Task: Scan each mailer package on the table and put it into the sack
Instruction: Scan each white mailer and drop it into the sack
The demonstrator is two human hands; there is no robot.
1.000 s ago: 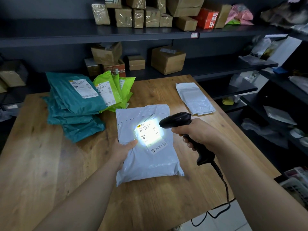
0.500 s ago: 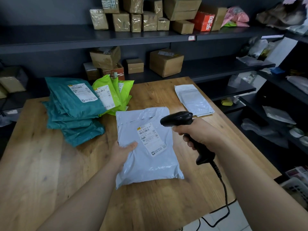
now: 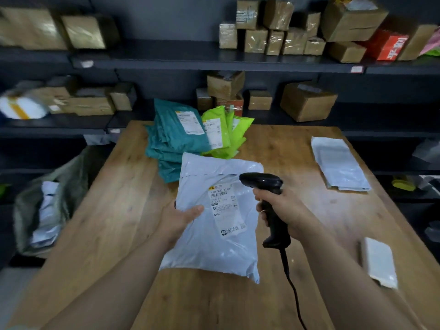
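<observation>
A white mailer package (image 3: 214, 248) with a printed label is lifted off the wooden table (image 3: 114, 210), tilted, with my left hand (image 3: 181, 216) gripping its left edge. My right hand (image 3: 283, 210) holds a black corded barcode scanner (image 3: 264, 182) just right of the label; its light is off. At the back of the table lie a stack of teal mailers (image 3: 176, 136) and several lime-green mailers (image 3: 226, 134). A grey-green sack (image 3: 71, 177) stands open on the floor left of the table, with white mailers (image 3: 47, 210) inside.
A flat white mailer (image 3: 338, 163) lies at the table's far right and a small white packet (image 3: 378, 263) near its right edge. The scanner's cable (image 3: 292, 291) trails toward me. Dark shelves with cardboard boxes (image 3: 307, 101) stand behind the table.
The scanner's light on the label has gone out. My left hand has raised the white mailer off the table, and my view has swung left, showing the sack.
</observation>
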